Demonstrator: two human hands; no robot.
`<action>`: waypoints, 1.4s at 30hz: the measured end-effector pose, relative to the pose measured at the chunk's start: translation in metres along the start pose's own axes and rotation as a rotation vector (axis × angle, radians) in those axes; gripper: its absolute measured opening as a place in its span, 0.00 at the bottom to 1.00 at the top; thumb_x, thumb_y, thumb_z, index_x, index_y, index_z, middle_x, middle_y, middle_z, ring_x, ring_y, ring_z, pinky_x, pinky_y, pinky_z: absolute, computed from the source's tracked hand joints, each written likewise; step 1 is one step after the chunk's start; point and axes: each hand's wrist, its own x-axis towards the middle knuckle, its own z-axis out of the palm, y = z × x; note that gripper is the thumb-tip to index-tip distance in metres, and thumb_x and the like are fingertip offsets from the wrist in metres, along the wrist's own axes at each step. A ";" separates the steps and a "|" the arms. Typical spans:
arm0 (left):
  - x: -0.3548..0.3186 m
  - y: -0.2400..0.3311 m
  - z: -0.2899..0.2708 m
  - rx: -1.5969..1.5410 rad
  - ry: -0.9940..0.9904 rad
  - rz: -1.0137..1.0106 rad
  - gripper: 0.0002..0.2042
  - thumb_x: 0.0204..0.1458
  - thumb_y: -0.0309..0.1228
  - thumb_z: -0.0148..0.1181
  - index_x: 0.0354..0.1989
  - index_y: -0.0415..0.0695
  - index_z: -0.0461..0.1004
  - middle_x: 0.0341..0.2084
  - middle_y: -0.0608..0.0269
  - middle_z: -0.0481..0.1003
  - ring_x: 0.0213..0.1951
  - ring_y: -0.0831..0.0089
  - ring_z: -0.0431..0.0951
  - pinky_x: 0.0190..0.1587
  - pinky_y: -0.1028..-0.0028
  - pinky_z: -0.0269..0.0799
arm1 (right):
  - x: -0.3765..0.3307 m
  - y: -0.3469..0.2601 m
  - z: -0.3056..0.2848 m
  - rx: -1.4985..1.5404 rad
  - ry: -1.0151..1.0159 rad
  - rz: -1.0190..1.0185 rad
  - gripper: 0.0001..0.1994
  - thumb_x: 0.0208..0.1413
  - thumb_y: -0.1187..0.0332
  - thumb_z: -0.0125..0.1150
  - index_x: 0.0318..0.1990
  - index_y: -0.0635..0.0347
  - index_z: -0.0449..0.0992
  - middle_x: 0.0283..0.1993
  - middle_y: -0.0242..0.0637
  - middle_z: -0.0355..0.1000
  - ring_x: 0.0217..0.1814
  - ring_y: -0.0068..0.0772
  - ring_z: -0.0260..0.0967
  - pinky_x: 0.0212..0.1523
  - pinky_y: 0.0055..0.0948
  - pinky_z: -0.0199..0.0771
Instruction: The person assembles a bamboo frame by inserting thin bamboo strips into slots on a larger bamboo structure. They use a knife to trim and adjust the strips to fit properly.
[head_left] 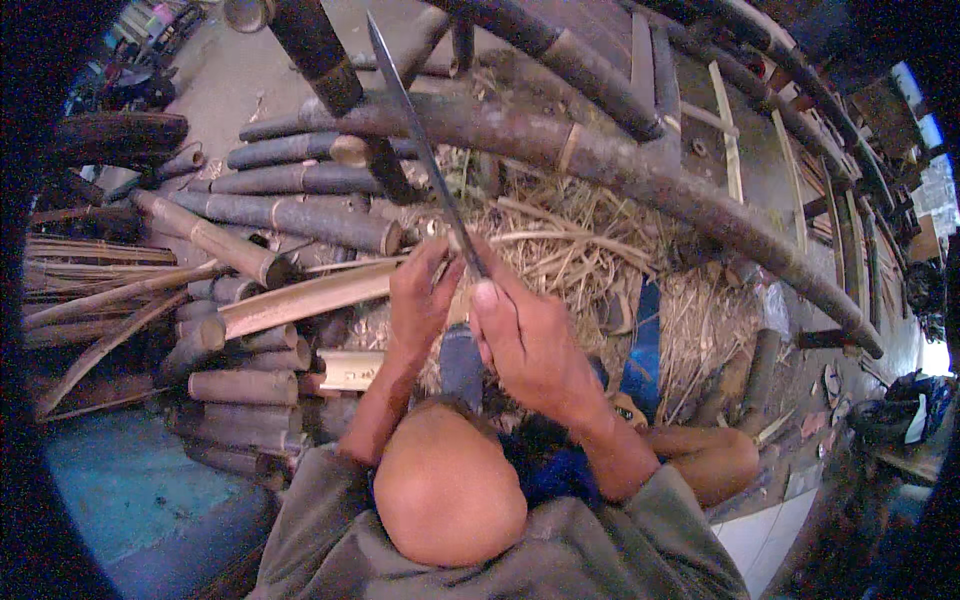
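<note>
A long, narrow-bladed machete (420, 130) is in my right hand (535, 345), its blade rising away from me and slightly left. My right thumb lies along the blade's base; the fist hides most of the handle. Close by on the left, my left hand (415, 305) is curled, thumb and fingers nearly together beside the blade's lower end. Whatever it grips is too small or hidden to make out. A pale split bamboo length (310, 298) reaches from the left up to my left hand, passing behind it. Curved bamboo strips (570, 240) lie just beyond my hands.
Cut dark bamboo poles (290, 218) are stacked at the left, with shorter pieces (245, 388) nearer me. A long thick pole (640, 185) crosses ahead, under a bamboo frame (560, 60). Shavings (690, 330) cover the ground. A blue-green surface (130, 490) is at lower left.
</note>
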 end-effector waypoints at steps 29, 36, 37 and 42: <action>0.043 0.020 0.005 -0.473 0.517 0.420 0.22 0.67 0.48 0.43 0.24 0.44 0.61 0.16 0.66 0.59 0.21 0.77 0.59 0.29 0.72 0.64 | -0.046 0.169 0.069 -0.329 0.007 0.330 0.24 0.65 0.52 0.51 0.56 0.67 0.69 0.37 0.63 0.76 0.41 0.68 0.75 0.43 0.56 0.74; 0.054 0.049 0.032 -0.479 0.606 0.002 0.21 0.67 0.40 0.47 0.20 0.47 0.58 0.13 0.69 0.56 0.18 0.79 0.55 0.29 0.71 0.64 | -0.068 0.177 0.055 -0.376 0.026 0.456 0.24 0.63 0.51 0.53 0.51 0.68 0.70 0.35 0.63 0.76 0.40 0.68 0.75 0.43 0.58 0.74; 0.054 0.047 0.033 -0.454 0.630 0.004 0.21 0.67 0.41 0.46 0.20 0.47 0.58 0.12 0.70 0.56 0.18 0.79 0.55 0.28 0.71 0.64 | -0.068 0.182 0.055 -0.329 0.026 0.452 0.24 0.63 0.52 0.53 0.50 0.68 0.71 0.35 0.62 0.76 0.39 0.68 0.75 0.42 0.58 0.74; 0.048 0.032 0.032 0.011 0.624 0.187 0.22 0.69 0.47 0.36 0.27 0.43 0.61 0.25 0.65 0.61 0.31 0.72 0.59 0.40 0.70 0.58 | -0.049 0.137 0.049 -0.193 -0.033 0.426 0.19 0.62 0.55 0.53 0.46 0.66 0.73 0.33 0.61 0.76 0.35 0.67 0.74 0.38 0.57 0.75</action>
